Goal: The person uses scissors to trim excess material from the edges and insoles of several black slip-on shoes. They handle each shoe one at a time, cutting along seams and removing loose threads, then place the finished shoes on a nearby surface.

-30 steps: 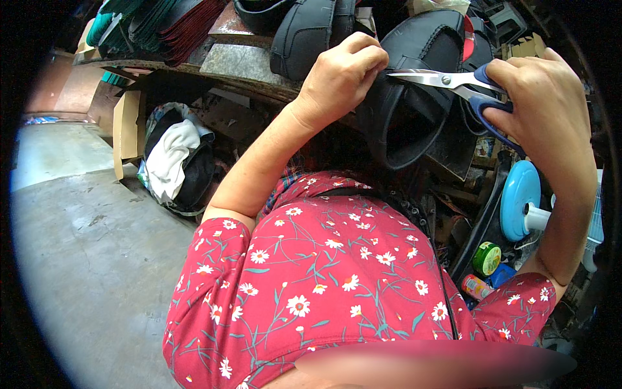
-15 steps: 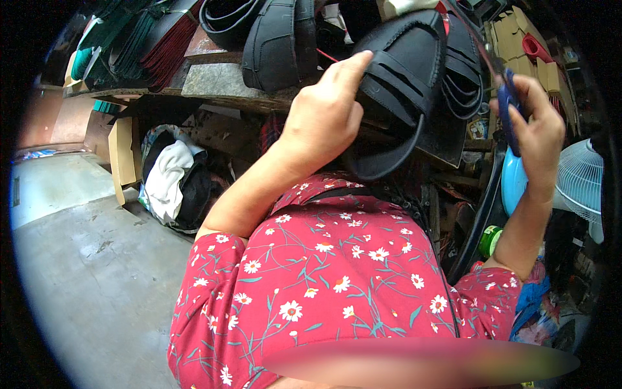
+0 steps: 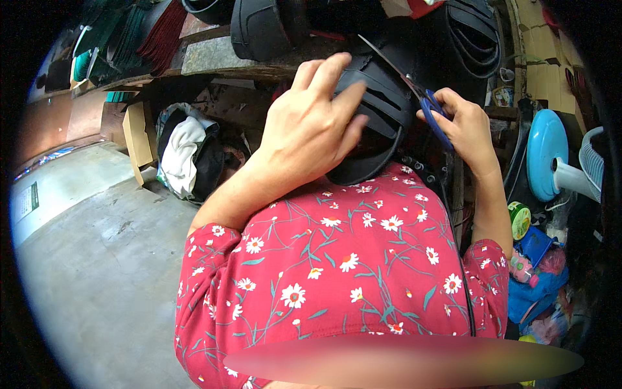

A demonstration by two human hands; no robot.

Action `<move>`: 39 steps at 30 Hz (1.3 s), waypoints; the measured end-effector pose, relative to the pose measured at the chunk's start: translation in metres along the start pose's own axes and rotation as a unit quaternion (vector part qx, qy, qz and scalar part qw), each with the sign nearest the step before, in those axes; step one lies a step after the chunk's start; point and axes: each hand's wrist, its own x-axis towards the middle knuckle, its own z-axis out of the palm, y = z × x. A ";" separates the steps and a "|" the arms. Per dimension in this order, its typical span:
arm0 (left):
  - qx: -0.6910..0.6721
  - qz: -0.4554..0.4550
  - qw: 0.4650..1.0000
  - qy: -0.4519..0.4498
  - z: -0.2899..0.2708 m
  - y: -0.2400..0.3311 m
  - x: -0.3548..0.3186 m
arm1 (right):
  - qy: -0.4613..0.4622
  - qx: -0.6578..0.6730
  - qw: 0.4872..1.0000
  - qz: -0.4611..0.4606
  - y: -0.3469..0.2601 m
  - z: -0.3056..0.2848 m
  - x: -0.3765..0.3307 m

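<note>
A black shoe upper with strap-like bands (image 3: 382, 104) lies at the bench edge in front of my chest, its curved lower rim hanging toward me. My left hand (image 3: 308, 123) is over its left side, fingers spread and slightly blurred; whether the fingertips touch it I cannot tell. My right hand (image 3: 468, 126) is closed around the blue handles of a pair of scissors (image 3: 435, 117). Their blades point up and left across the upper's right side. More black uppers are close by: a nested stack (image 3: 473, 39) to the right and a curved piece (image 3: 256, 29) to the left.
The wooden bench (image 3: 275, 68) holds a grey slab (image 3: 217, 57) and dark red strips (image 3: 162, 35). Below left are a cardboard box (image 3: 136, 139) and a bin with white cloth (image 3: 178, 155). At right are a fan with blue base (image 3: 547, 155) and a blue bag (image 3: 534, 298).
My right hand has brought the scissors left and down to the upper. My left hand has loosened its pinch on the upper and spread its fingers. The view has shifted slightly.
</note>
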 end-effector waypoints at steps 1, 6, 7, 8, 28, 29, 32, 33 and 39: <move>-0.007 0.009 0.999 0.034 0.004 0.000 0.005 | -0.011 0.043 0.999 0.029 0.004 0.000 0.000; 0.051 -0.017 0.996 -0.077 0.025 -0.013 0.029 | 0.041 0.280 0.956 0.076 0.021 -0.006 -0.017; 0.057 -0.009 0.995 -0.083 0.026 -0.016 0.031 | 0.072 0.322 0.942 0.059 0.023 -0.008 -0.022; 0.049 0.027 0.997 -0.058 0.025 -0.019 0.032 | 0.081 0.341 0.935 0.057 0.026 -0.011 -0.027; 0.169 -0.156 0.969 0.089 0.053 -0.038 0.066 | 0.096 0.377 0.921 -0.032 0.005 -0.014 -0.001; 0.161 -0.151 0.971 0.097 0.056 -0.045 0.068 | 0.109 0.402 0.909 -0.020 0.005 -0.015 0.001; 0.149 -0.148 0.975 0.071 0.055 -0.046 0.074 | 0.130 0.450 0.883 -0.039 0.000 -0.023 0.006; 0.157 -0.147 0.975 0.060 0.053 -0.044 0.077 | 0.130 0.464 0.876 -0.021 -0.004 -0.024 0.007; 0.049 -0.111 0.992 0.043 0.026 -0.041 0.068 | 0.119 0.290 0.948 -0.050 -0.025 0.004 0.023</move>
